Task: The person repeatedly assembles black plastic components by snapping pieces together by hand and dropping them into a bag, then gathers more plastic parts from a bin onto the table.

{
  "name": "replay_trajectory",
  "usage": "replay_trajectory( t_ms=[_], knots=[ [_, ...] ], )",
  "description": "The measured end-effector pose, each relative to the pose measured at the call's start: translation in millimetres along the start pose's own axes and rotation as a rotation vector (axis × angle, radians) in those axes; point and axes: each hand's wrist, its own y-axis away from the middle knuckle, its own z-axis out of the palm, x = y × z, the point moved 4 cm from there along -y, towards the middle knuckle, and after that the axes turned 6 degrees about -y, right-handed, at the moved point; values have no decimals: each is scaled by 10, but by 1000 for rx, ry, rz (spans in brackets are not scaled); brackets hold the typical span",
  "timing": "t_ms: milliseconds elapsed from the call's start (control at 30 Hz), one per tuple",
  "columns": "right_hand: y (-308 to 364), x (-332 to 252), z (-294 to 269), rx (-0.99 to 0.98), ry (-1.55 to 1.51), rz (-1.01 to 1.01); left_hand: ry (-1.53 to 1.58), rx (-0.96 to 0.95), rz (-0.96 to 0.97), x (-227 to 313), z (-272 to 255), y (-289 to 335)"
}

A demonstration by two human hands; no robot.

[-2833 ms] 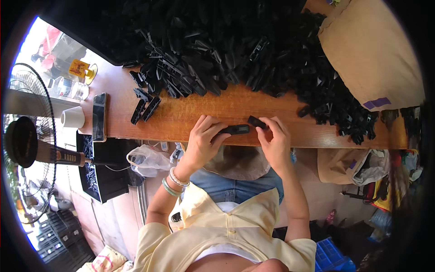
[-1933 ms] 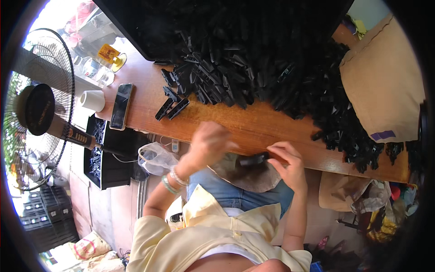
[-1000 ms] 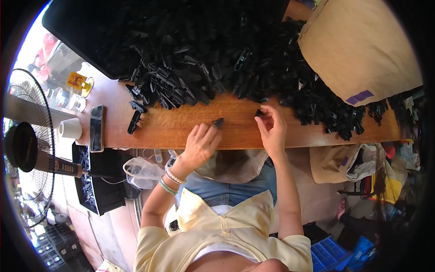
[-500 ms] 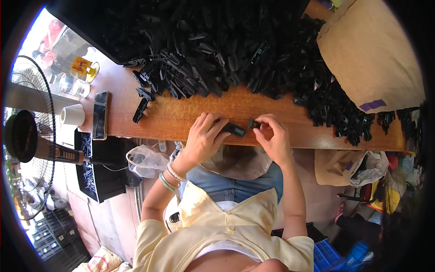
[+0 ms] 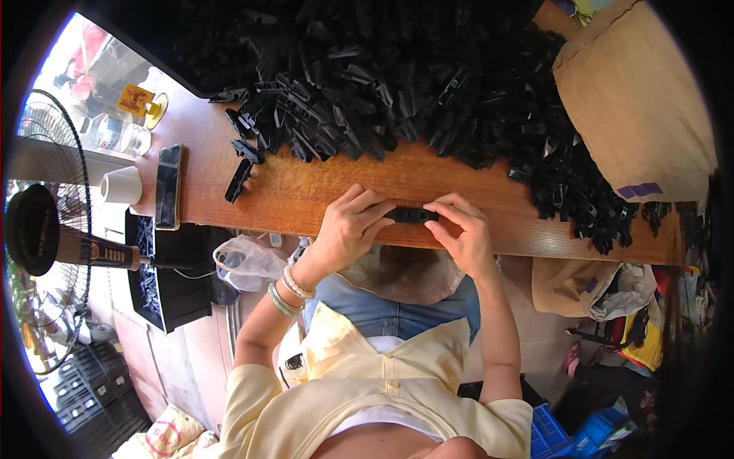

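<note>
Far left a black fan [image 5: 32, 229], then a white cup [image 5: 122, 185], a dark phone [image 5: 169, 187] lying on the left end of the wooden table [image 5: 306, 191], and a small black clip-like piece [image 5: 238, 181] just right of it, at the near left edge of the pile. Left hand [image 5: 358, 222] pinches the left end of a black plastic part [image 5: 414, 216] over the table's near edge, can't tell if touching wood; big pile of black pieces [image 5: 405, 99] on the far side, right hand [image 5: 459, 227] pinching the part's right end, brown paper bag [image 5: 638, 99] far right
</note>
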Motion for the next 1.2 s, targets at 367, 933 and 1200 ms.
replay_trajectory(
  t_ms=[367,933,1200],
  knots=[
    [71,-47,128,-106,14,-23,-13,57,9,47,-88,84],
    [-119,153,-516,390,613,-163,-389,200,-55,-217,-374,368],
    [24,238,-442,420,538,-77,592,-39,-598,-42,30,109]
  ],
)
